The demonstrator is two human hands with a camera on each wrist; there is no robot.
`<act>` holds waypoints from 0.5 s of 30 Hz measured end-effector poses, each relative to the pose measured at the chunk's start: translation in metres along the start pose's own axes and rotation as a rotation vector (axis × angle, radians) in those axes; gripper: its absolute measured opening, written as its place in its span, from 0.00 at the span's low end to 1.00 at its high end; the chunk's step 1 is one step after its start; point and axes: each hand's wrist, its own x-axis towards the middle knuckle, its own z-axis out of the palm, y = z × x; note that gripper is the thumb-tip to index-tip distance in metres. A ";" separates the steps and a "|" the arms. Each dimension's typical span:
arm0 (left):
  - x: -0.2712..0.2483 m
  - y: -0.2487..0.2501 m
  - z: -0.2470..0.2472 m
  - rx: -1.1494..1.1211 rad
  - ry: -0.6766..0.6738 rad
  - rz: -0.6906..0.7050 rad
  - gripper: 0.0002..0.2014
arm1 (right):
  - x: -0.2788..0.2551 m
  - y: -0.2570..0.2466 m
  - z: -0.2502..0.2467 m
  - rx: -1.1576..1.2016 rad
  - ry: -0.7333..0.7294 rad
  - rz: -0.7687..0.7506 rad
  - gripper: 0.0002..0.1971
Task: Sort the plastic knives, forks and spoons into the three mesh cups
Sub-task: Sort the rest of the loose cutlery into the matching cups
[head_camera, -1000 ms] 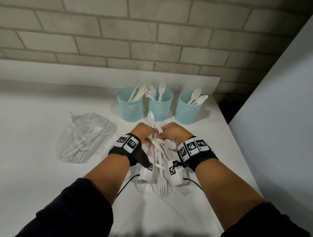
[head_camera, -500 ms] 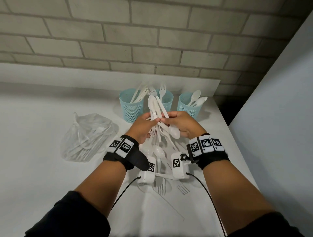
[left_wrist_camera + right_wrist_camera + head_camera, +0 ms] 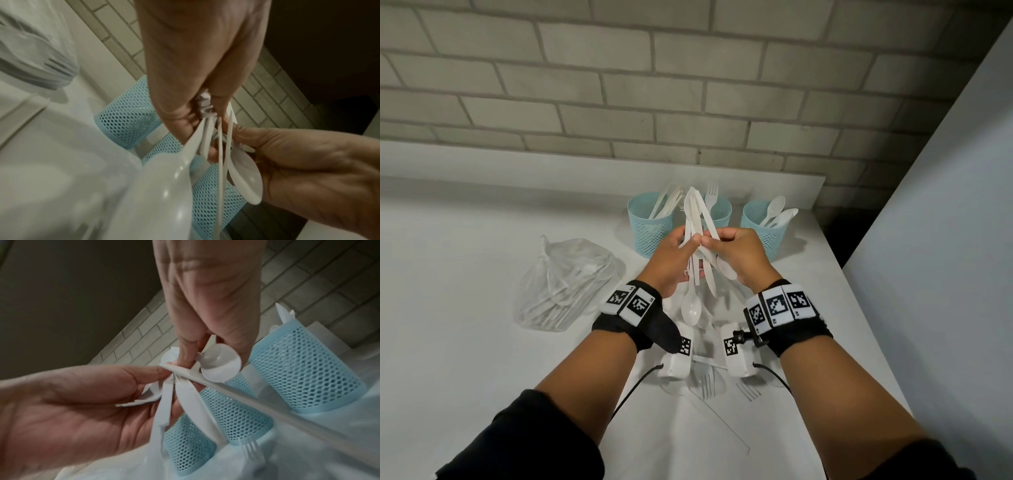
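Both hands hold one bundle of white plastic cutlery [image 3: 697,219] up in the air, just in front of the three blue mesh cups. My left hand [image 3: 690,240] grips the handles, and a spoon [image 3: 691,310] hangs bowl-down from it. My right hand [image 3: 709,241] pinches the same bundle; a knife [image 3: 710,274] and a second spoon bowl [image 3: 726,270] lie under its fingers. That bowl [image 3: 220,363] also shows in the right wrist view. The knife cup [image 3: 650,226] is left, the fork cup [image 3: 722,212] middle, the spoon cup [image 3: 767,233] right.
A knotted clear bag [image 3: 565,284] of more cutlery lies left of the hands. Loose forks [image 3: 707,385] lie on the white table [image 3: 465,342] under my wrists. A brick wall stands behind the cups, and a grey panel [image 3: 945,240] runs along the table's right edge.
Both hands have lifted the bundle off the table pile and carried it up towards the cups. A spoon now dangles below the left hand.
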 end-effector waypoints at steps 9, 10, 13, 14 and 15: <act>0.000 -0.001 0.000 0.051 0.073 0.048 0.08 | -0.009 -0.008 0.001 -0.081 -0.070 0.036 0.05; 0.001 -0.001 -0.001 0.053 0.085 0.045 0.08 | -0.009 -0.008 0.001 -0.104 -0.066 0.028 0.07; 0.004 -0.004 -0.003 0.048 0.121 0.026 0.08 | -0.005 -0.008 -0.001 -0.204 -0.051 0.009 0.15; 0.005 -0.005 -0.003 0.049 0.127 0.023 0.08 | -0.002 -0.008 -0.002 -0.222 -0.064 0.009 0.17; 0.006 -0.006 -0.003 0.050 0.130 0.019 0.08 | -0.001 -0.008 -0.004 -0.229 -0.080 0.009 0.18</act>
